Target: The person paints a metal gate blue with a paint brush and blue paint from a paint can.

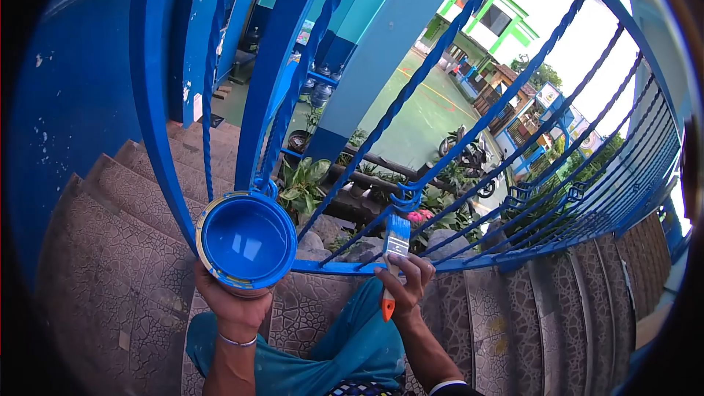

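My left hand [233,299] is closed around the lower side of a paint can [247,240], its open top facing me. Blue paint shows inside, and drips of blue and yellow mark the rim. In my right hand [411,282] is a paintbrush [397,244], gripped by its white and orange handle with the bristles pointing up. Blue paint covers the bristles, which are at a curled scroll [408,195] on the blue metal railing [345,267]. The can overlaps the lower part of the railing's left bars in this view.
Tiled stone steps [139,249] run down on the left and along the right under the railing. A blue wall [81,110] stands at the left. Beyond the bars are plants [303,185], a light blue pillar [378,51], a parked motorcycle [477,165] and a green court [425,114].
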A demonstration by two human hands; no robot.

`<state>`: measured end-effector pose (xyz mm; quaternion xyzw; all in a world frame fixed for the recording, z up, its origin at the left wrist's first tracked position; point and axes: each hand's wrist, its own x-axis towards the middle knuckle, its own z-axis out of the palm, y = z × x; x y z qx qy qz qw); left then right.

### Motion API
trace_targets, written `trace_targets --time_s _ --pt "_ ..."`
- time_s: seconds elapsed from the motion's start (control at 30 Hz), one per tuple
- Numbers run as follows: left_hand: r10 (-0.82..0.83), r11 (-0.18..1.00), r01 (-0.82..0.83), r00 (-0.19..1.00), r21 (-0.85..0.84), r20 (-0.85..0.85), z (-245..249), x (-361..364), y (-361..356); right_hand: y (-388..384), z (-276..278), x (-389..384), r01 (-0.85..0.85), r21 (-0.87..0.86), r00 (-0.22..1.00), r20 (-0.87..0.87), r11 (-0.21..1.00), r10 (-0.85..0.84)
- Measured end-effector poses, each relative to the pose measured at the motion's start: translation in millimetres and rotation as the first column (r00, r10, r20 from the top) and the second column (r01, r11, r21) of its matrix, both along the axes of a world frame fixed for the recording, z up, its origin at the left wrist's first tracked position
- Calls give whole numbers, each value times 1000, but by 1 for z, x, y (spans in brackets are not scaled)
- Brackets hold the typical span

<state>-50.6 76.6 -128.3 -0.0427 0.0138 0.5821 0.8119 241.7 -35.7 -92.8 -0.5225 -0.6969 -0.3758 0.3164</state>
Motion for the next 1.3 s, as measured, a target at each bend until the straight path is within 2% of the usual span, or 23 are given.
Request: trace_targets --time_s 0.07,0.17,0.27,0.4,0.43,0.5,0.53,0.6,0.63,0.73,0.77,0.83,0.87,0.9,1.0,1.13,1.3 --pt "-25 986 31 999 164 -37 9 0 -2 1 -7 8 22 -27 1000 -5 999 -22" --pt "-17 999 16 999 -30 -48 27 3 -11 2 -20 13 22 -114 1000 -7 993 -23" --pt "-11 994 16 999 105 -46 20 1 -10 -5 -27 17 -28 -55 997 -75 998 24" --pt "-50 991 56 997 125 -55 13 1 -7 4 -12 12 -38 96 962 -264 995 63" --pt "-65 983 75 996 166 -63 12 1 -6 6 -9 10 -25 78 964 -262 997 44" --pt "-84 964 103 993 245 -88 17 1 -4 4 -12 11 -102 13 969 -227 995 102" --pt "-81 986 93 992 139 -92 24 2 -4 2 -10 8 -132 -22 968 -218 991 124" --pt "-67 995 59 992 -84 -104 38 5 -11 -1 -14 12 -174 30 945 -276 984 175" --pt "-63 997 58 991 -49 -118 33 5 -11 -2 -16 14 -194 53 932 -302 980 201" --pt "-79 996 74 991 -52 -104 36 7 -12 3 -21 21 -139 230 735 -628 963 256" --pt "-82 997 83 991 -1 -104 29 6 -9 8 -26 26 -121 298 646 -701 947 304" --pt "-90 996 92 990 19 -107 29 7 -10 12 -30 25 17 374 268 -895 927 356" --pt "-91 995 94 990 27 -108 29 7 -11 13 -32 24 90 388 55 -922 917 384" --pt "-100 994 103 988 24 -115 28 7 -11 14 -17 21 107 385 -27 -921 917 389" --pt "-105 994 108 989 17 -107 25 8 -10 29 -5 21 135 544 -264 -786 828 559" --pt "-121 993 121 987 -13 -101 27 11 -10 50 7 15 155 593 -340 -719 790 606" --pt "-113 994 112 988 -19 -109 23 10 -11 52 1 10 128 644 -531 -598 754 601"
